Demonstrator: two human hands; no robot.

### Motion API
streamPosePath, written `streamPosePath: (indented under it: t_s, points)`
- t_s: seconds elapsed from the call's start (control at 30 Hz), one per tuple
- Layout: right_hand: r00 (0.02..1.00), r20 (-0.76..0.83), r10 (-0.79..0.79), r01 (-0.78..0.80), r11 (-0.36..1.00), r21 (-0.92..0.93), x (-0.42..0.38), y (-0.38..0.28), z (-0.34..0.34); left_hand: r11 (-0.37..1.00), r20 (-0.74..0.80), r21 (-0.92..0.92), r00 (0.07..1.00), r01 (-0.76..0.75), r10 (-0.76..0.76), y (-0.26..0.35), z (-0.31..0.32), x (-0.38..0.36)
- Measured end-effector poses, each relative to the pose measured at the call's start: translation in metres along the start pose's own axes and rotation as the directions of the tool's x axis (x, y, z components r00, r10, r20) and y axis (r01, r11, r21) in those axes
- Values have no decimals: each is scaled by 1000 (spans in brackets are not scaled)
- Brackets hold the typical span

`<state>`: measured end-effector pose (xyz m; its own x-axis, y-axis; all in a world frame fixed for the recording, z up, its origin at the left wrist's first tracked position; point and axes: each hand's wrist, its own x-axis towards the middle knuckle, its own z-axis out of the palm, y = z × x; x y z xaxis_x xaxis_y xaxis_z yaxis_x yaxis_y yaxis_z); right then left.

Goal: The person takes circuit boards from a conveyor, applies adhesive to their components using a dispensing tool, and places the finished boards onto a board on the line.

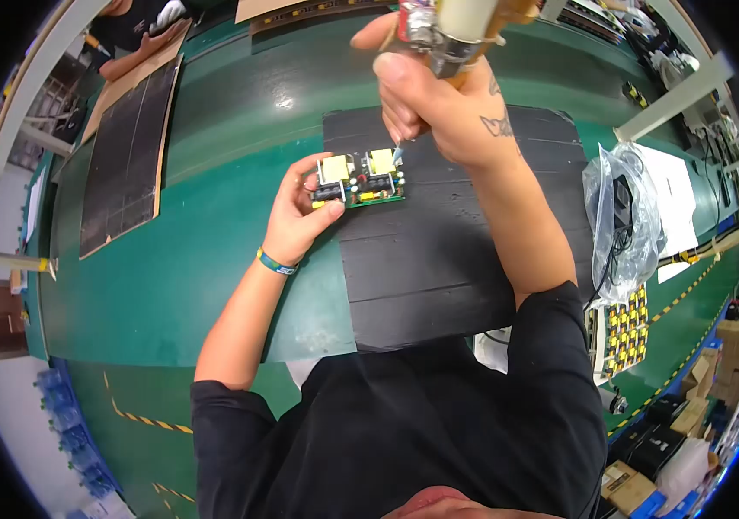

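A circuit board (359, 183) with yellow-topped parts and black cylinders is gripped at its left end by my left hand (298, 208), thumb at the front edge. Above and to the right of it, my right hand (443, 99) is wrapped round a dispensing tool (460, 30) with a pale cylinder and metal parts, cut off by the top of the view. The tool's thin tip (398, 155) reaches the board's right yellow-topped part; whether it touches is unclear. A black mat (438, 259) lies beneath the board's right side and my right forearm.
On the green table (170, 303), a black panel (127, 156) lies at the left. Clear plastic bags (616, 229) and white paper (670, 195) are at the right. A co-worker's arm (131, 62) shows at the top left. Many small boards (626, 333) sit at the lower right.
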<state>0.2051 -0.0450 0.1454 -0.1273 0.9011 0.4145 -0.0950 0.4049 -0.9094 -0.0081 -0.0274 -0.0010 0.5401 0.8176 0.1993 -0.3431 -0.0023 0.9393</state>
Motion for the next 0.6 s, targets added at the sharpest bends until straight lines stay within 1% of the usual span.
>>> streamPosePath:
  t_s: [0.1,0.2,0.37,0.47,0.6]
  points:
    - [999,11,40,-40,999,-20,-2,1,10,1000,-6,-5,1000,6,-6,0,0,0]
    - [999,38,-16,15,1000,27,-4,7,19,1000,-5,-20,1000,11,-11,0,0,-1]
    - [999,53,-14,13,1000,19,-5,7,22,997,7,-70,1000,22,-22,3,2,-2]
    - [999,34,-41,39,997,68,-6,8,23,996,14,-85,999,33,-32,3,2,-2]
    - [1000,24,-17,17,1000,5,-5,10,21,998,32,-51,999,-22,24,0,1,0]
